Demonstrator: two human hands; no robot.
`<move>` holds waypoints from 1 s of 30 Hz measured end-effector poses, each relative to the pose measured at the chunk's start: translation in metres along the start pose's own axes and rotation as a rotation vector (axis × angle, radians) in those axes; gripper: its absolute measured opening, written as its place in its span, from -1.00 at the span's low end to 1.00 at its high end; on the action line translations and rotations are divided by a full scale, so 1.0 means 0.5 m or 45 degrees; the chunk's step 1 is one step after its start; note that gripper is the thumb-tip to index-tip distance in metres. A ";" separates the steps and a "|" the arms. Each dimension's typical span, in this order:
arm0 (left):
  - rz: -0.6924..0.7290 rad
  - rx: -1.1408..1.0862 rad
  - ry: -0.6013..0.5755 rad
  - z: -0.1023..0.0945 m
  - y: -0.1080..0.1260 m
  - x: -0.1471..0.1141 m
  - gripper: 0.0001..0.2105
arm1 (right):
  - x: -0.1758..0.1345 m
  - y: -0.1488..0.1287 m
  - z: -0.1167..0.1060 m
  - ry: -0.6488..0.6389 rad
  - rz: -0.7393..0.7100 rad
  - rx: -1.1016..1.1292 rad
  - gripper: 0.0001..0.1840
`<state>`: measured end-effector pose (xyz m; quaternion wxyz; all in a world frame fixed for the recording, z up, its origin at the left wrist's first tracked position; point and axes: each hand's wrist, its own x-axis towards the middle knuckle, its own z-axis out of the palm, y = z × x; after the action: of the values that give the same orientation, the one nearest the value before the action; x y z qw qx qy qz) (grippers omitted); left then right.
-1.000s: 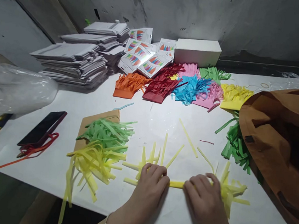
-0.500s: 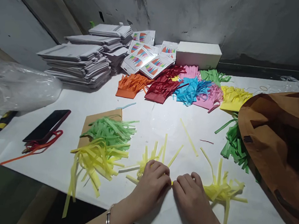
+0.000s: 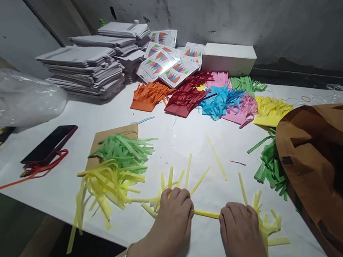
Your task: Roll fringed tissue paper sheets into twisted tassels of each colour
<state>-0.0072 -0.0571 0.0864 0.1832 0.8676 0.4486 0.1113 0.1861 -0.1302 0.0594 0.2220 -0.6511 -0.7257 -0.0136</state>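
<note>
Stretched between my two hands is a yellow tissue paper tassel [image 3: 207, 214], its middle rolled into a thin tight cord. My left hand [image 3: 175, 210] is closed over the roll, with loose strips fanning out behind it. The right hand [image 3: 240, 228] is curled around the other side of the roll, and more yellow strips spread out to its right. Both sets of fingertips are hidden beneath the hands. To the left, a yellow fringed tassel [image 3: 105, 178] and a green one [image 3: 123, 150] lie across a brown cardboard piece [image 3: 98, 141].
Behind are folded fringes in orange [image 3: 150, 97], dark red [image 3: 183, 101], blue [image 3: 220, 103] and other colours. Stacked white packets [image 3: 82, 70] and a white box [image 3: 229, 60] stand by the wall. A brown bag [image 3: 318, 160] covers the right side. A phone [image 3: 49, 144] lies left.
My right hand has slid to the right, away from the left hand. A longer stretch of rolled yellow paper now shows between them. The left hand has barely moved.
</note>
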 end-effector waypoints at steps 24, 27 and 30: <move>0.345 0.081 -0.112 -0.016 0.000 0.041 -0.86 | 0.032 -0.017 -0.009 0.130 -0.339 0.066 -0.60; 0.165 -0.471 -0.262 -0.062 0.018 0.029 -0.77 | 0.028 -0.021 -0.054 0.273 -0.475 0.101 -0.67; -0.067 -1.109 -0.532 -0.086 0.041 0.027 -0.80 | 0.023 -0.024 -0.110 0.368 -0.553 0.092 -0.71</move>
<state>0.0000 -0.0474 0.1345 0.6185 0.7024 0.3355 0.1078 0.1908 -0.1382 0.1160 0.3382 -0.4629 -0.8093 -0.1278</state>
